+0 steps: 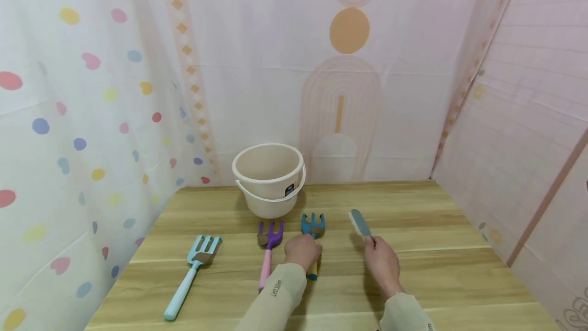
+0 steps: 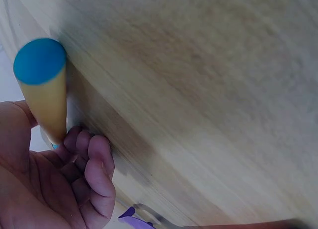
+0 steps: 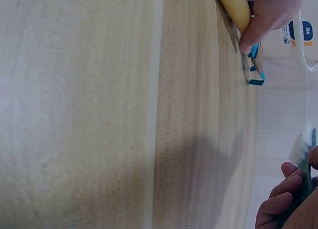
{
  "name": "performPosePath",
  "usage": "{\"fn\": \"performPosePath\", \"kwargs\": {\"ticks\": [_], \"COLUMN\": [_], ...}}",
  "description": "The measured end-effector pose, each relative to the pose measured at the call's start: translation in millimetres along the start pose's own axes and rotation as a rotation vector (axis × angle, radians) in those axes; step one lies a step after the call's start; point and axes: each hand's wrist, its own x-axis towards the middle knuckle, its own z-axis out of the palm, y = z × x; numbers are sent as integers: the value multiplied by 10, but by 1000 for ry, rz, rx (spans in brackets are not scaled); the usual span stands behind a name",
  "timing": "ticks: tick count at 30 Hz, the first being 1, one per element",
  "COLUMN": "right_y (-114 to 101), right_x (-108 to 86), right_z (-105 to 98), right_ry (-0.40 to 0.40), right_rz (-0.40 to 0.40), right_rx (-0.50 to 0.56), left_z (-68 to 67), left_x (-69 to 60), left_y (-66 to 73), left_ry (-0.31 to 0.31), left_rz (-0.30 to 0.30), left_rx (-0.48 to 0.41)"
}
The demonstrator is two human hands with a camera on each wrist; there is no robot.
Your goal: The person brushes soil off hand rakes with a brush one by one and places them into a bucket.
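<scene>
In the head view my left hand is over a toy hand fork with blue tines and a yellow handle. The left wrist view shows that handle, blue at its end, between the thumb and curled fingers. My right hand grips a grey-green brush by its handle, held off the table, its white bristles towards the left. A purple fork with a pink handle lies just left of my left hand. Brown patches mark the forks' heads.
Behind the forks stands a cream bucket with its handle hanging down in front. A light blue fork lies at the table's left. The wooden table meets patterned curtains at the back and sides.
</scene>
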Motion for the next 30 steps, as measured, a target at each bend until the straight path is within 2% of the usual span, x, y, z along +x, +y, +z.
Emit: {"fn": "performPosePath", "kwargs": {"ticks": [4,9,14,20,25,28,30], "right_y": [13,34,66,71,65,50,32], "right_x": [-26,-40,-59,-64,-56,-54,-54], "right_z": [-1,-13,-35,-48,-44,-42,-38], "right_ry": [-15,-4,25,20,10,9,8], "right_rz": [11,11,20,9,10,1,-13], "right_rx": [13,16,19,13,8,4,-1], "left_z": [-1,23,-44,-158,-238,-254,-254], "left_x": [-3,15,-26,-96,-187,-248,-294], "left_y": [-31,-151,-259,-385,-450,-474,-486], "left_ry": [-29,-17,-15,-55,-94,-77,-55], "left_rz": [-17,-24,-14,59,96,150,196], "left_rx": [-46,-114,-199,-311,-430,-479,-477]}}
